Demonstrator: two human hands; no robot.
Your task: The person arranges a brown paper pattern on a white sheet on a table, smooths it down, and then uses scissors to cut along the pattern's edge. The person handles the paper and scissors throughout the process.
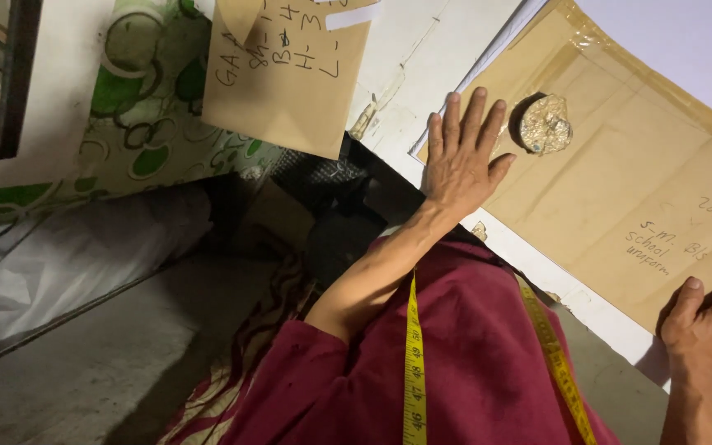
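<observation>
Yellow measuring tape is draped round the neck and hangs down over a dark red garment, closest thing to the lens, with its second strand running down the right side. Left hand is stretched out flat, fingers spread and pressed palm-down on the upper left corner of a big brown cardboard sheet, so it's not gripping anything, just laid open against it. Right hand is down at the lower right edge of that same sheet, thumb on the front face and the other fingers curled round the edge, so it's clamped onto the cardboard there. That sheet sits tilted across the right half of the view, has shiny tape along its top edge and some handwriting on it, and lies over a white board. Just beside the left fingertips there's a round hole in the cardboard with a crumpled lump of tape-like stuff in it. Further left a smaller brown cardboard piece with writing hangs over a green and white patterned cloth, and grey plastic sheeting lies below that on the left, above a grey concrete floor
</observation>
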